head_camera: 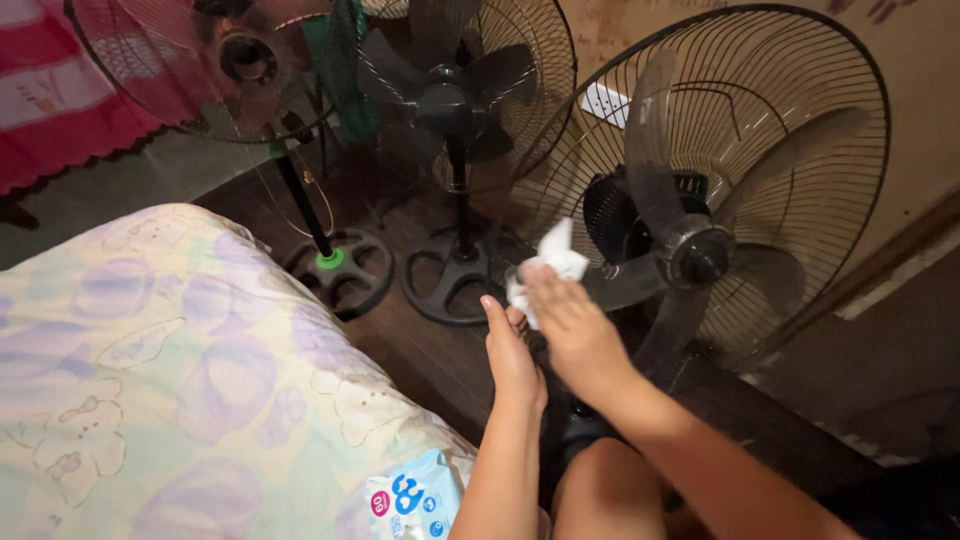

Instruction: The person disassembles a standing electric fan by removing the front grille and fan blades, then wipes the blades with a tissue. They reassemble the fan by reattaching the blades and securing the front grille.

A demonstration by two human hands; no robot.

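— Pressing a white wipe [548, 262] onto the near fan's blade [625, 285], we're gripping it with our right hand [575, 335] so it stays flat.

— Our left hand [512, 355] is lying open just below, bracing the grille edge [520, 215]; the wipe pack [418, 497] is sitting near on the quilt [170, 370].

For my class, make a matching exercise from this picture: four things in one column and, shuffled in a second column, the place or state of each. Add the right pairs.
Things
1. crumpled white wipe
2. large black wire-cage fan
3. pale floral quilted bedcover
4. blue-and-white wipes packet

Places or states
A. lies at the bedcover's near edge
B. spreads across the left
C. front grille off, blades bare
D. pressed under the right hand

Pairs: 1-D, 2-C, 3-B, 4-A
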